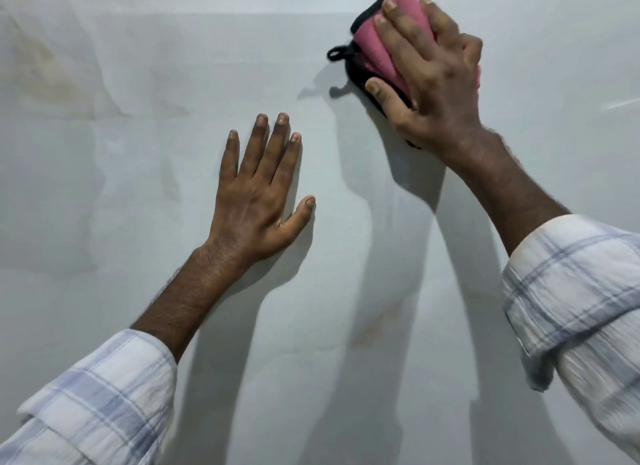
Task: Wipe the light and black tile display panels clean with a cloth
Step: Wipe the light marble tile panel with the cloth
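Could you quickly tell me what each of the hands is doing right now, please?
Left hand: open, flat on the light panel.
Right hand: grips the pink cloth against the panel.

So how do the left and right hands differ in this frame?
The left hand lies flat with fingers straight and spread, holding nothing; the right hand holds a folded pink cloth and presses it on the surface. The left hand sits lower, near the middle; the right hand is up at the top right. Both rest against the same light panel, and both arms wear checked sleeves.
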{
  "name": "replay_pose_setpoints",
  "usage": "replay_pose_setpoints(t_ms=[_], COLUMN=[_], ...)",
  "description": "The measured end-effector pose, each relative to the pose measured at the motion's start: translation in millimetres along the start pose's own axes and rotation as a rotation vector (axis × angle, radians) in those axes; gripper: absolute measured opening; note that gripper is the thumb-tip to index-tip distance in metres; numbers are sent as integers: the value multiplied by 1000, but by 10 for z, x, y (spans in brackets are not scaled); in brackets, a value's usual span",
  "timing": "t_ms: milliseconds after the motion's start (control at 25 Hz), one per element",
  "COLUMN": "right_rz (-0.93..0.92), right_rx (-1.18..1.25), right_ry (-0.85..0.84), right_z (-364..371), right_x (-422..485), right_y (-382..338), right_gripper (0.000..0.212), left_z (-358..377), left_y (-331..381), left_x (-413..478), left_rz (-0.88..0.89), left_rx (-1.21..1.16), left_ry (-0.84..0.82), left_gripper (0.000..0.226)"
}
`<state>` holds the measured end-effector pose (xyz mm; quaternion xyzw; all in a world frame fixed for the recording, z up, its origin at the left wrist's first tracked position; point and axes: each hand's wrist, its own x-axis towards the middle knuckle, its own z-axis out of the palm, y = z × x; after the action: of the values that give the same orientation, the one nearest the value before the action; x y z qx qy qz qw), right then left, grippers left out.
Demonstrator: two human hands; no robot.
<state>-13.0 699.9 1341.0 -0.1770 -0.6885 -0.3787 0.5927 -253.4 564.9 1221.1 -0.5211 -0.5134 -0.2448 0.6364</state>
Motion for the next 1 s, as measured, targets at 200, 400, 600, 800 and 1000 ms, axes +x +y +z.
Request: replay_pose_setpoints(t_ms=[200,400,600,800,1000], right_rz=[69,-298,135,-404,44], right_rx=[-42,-15,1,133,44], right_ry=[79,47,172,83,196], right_z=[193,37,111,35,44], right_x=[-396,-518,-878,-1629,-1229], right_y=[-386,-13,-329,-604,-327], right_gripper=[64,63,61,54,54], left_z=[-15,-50,-67,-80,-60], left_y=[14,44,190,324,347], left_x=[-6,-98,-469,-955,-1052], left_rz=[-8,14,11,38,33], left_rx=[-1,-15,-53,-56,-55], left_ry=[-11,-35,-65,-111,-96], left_gripper=[77,78,80,79,78])
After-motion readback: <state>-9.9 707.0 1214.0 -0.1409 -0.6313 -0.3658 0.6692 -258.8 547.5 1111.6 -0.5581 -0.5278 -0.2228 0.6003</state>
